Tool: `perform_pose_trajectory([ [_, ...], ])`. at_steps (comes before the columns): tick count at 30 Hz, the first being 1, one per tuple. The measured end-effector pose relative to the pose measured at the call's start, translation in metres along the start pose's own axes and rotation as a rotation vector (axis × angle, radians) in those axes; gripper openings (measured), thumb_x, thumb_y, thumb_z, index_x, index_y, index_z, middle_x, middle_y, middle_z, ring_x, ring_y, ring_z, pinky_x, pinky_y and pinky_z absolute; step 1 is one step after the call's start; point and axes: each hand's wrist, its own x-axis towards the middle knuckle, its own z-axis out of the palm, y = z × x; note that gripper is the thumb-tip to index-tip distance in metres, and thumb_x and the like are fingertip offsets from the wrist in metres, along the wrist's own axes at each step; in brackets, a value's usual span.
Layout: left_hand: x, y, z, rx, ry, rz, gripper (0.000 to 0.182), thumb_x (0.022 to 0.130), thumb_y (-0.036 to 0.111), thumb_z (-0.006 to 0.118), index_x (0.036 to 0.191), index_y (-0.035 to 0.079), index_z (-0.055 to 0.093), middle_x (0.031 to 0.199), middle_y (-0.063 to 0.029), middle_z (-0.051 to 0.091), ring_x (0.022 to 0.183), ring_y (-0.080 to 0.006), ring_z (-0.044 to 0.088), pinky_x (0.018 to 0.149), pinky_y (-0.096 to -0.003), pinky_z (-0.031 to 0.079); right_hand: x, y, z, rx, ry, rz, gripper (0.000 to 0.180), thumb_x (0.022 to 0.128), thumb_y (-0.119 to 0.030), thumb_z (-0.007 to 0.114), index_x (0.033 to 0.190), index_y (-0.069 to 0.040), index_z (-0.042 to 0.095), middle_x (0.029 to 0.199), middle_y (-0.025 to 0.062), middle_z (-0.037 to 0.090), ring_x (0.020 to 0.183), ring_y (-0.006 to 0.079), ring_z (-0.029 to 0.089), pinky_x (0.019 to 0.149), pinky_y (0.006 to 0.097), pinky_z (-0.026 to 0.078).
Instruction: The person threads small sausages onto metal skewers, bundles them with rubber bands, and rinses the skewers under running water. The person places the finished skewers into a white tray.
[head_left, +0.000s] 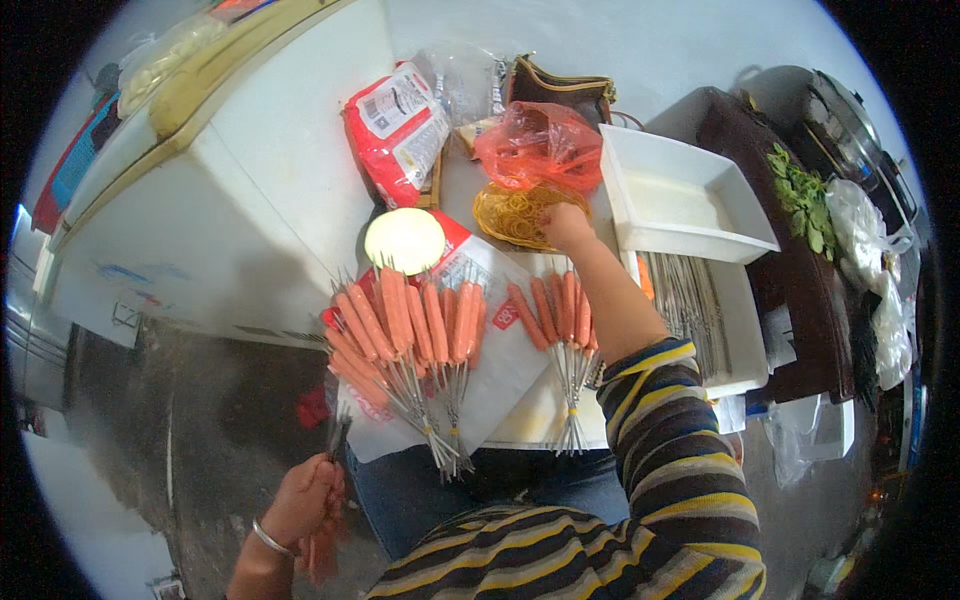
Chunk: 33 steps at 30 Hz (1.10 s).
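My left hand (319, 487), with a silver bangle at the wrist, is closed around a bundle of metal skewers (340, 431), held beside the table. Sausages on that bundle hang below the hand, partly hidden by it. My right hand (566, 225) reaches into a yellow basket of rubber bands (517, 214); its fingertips are among the bands, and whether it grips one cannot be told. On the table lie bundles of skewered sausages (405, 322), their skewers gathered with yellow bands, on a plastic wrapper (375, 442). Another such bundle (566, 307) lies to their right, near my forearm.
Behind the sausages are a round pale lid or disc (405, 241), a red and white package (397, 135) and a red plastic bag (536, 146). At right, a white tray (686, 187) overlaps another holding loose metal skewers (686, 307). Green leaves (802, 199) lie farther right.
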Motion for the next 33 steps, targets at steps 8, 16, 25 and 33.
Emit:
perform_pose_trajectory([
  [8,0.003,0.003,-0.012,-0.315,0.037,0.126,0.032,0.095,0.033,0.039,0.076,0.007,0.045,0.063,0.0015,0.041,0.055,-0.0072,0.036,0.05,-0.0218,0.032,0.01,-0.001,0.007,-0.164,0.104,0.044,0.017,0.074,-0.018,0.06,0.086,-0.006,0.064,0.083,0.0146,0.065,0.078,0.0302,0.063,0.07,0.0387,0.05],
  [16,0.018,0.046,0.009,-0.2,-0.069,0.473,0.03,0.095,0.026,0.034,0.11,0.003,0.045,0.06,0.0031,0.036,0.05,-0.0061,0.031,0.047,-0.0206,0.029,-0.124,-0.156,-0.084,1.301,-0.015,-0.341,0.007,0.081,-0.005,0.06,0.086,-0.002,0.057,0.077,0.003,0.062,0.069,0.008,0.057,0.062,0.0231,0.047],
  [25,0.001,0.065,0.037,-0.366,-0.377,0.524,0.033,0.096,0.027,0.036,0.123,0.008,0.035,0.062,0.0012,0.037,0.05,-0.005,0.033,0.049,-0.0178,0.034,-0.251,-0.225,-0.115,1.679,-0.213,-0.36,0.015,0.083,-0.002,0.058,0.091,-0.009,0.048,0.08,0.0015,0.057,0.067,0.0065,0.055,0.057,0.02,0.043],
  [33,-0.014,0.052,0.036,-0.259,-0.463,0.591,0.031,0.095,0.023,0.04,0.121,0.007,0.035,0.066,0.0021,0.036,0.054,-0.0045,0.033,0.049,-0.0179,0.033,-0.26,-0.195,-0.141,2.674,-0.793,-0.257,0.043,0.091,-0.021,0.043,0.132,-0.012,0.035,0.129,0.0222,0.041,0.065,0.013,0.059,0.05,0.0199,0.042],
])
